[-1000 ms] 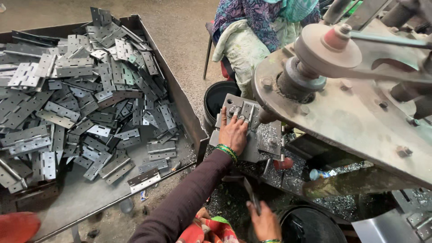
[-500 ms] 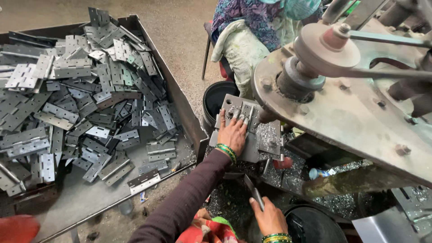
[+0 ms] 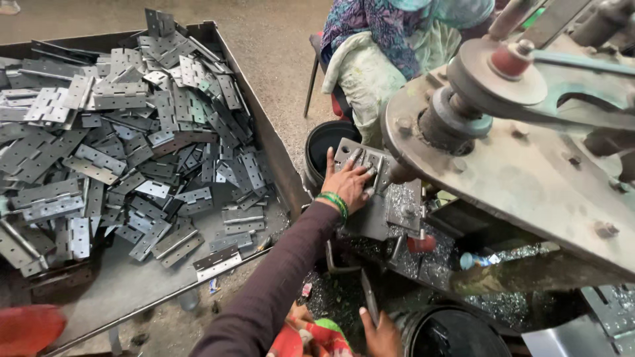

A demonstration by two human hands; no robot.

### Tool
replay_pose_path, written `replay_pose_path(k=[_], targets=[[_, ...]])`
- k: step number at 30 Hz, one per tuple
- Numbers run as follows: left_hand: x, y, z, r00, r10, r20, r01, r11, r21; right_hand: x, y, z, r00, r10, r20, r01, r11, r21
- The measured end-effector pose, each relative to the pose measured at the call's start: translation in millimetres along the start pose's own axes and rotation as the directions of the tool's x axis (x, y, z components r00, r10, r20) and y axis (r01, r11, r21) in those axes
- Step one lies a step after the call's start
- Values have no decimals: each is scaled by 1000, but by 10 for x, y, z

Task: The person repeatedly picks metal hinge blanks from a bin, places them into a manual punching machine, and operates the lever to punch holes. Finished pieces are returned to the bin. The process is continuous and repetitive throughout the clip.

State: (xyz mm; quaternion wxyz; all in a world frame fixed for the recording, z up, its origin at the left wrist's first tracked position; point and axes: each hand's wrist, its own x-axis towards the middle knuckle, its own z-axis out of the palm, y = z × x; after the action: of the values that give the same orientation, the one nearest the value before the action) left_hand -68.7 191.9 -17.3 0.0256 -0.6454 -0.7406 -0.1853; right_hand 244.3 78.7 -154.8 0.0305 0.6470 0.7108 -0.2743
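Left hand (image 3: 347, 185) is seen laid flat, fingers spread wide, pressing on a grey metal plate (image 3: 370, 218) that is set on the machine bed, under the lower left edge of the big flat machine arm (image 3: 529, 178). Nothing is enclosed by this grip; the palm and fingers rest on the plate's upper left part. Green bangles (image 3: 334, 203) are worn at the wrist, above a dark sleeve.

Right hand (image 3: 382, 334) is found at the bottom edge of the view, its grip closed narrowly around the lower end of a thin dark lever (image 3: 368, 301), which stands nearly upright just below the machine bed.

Metal shavings (image 3: 423, 264) are scattered over the bed around the plate. A black bucket (image 3: 327, 142) is noted just beside the plate's upper left corner, and a second dark bucket (image 3: 456, 334) near the right hand.

A large tray (image 3: 264, 139) is filled with a heap of grey hinges (image 3: 126, 145), piled toward its far left side; its near right corner is thinly covered.

Another person (image 3: 397, 46) in patterned cloth is seated beyond the machine.
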Motion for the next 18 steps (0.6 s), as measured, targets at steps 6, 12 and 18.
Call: replay_pose_path(k=[6, 12, 18], targets=[[-287, 195, -152, 999, 38, 8, -37, 998, -52, -17, -111, -363, 997, 52, 65, -51, 999, -18], [-1353, 479, -253, 941, 133, -312, -199, 962, -189, -122, -279, -625, 1000, 20, -17, -21, 999, -33], [-1204, 442, -492, 908, 211, -362, -323, 902, -285, -183, -370, -717, 1000, 12, 8, -12, 998, -56]])
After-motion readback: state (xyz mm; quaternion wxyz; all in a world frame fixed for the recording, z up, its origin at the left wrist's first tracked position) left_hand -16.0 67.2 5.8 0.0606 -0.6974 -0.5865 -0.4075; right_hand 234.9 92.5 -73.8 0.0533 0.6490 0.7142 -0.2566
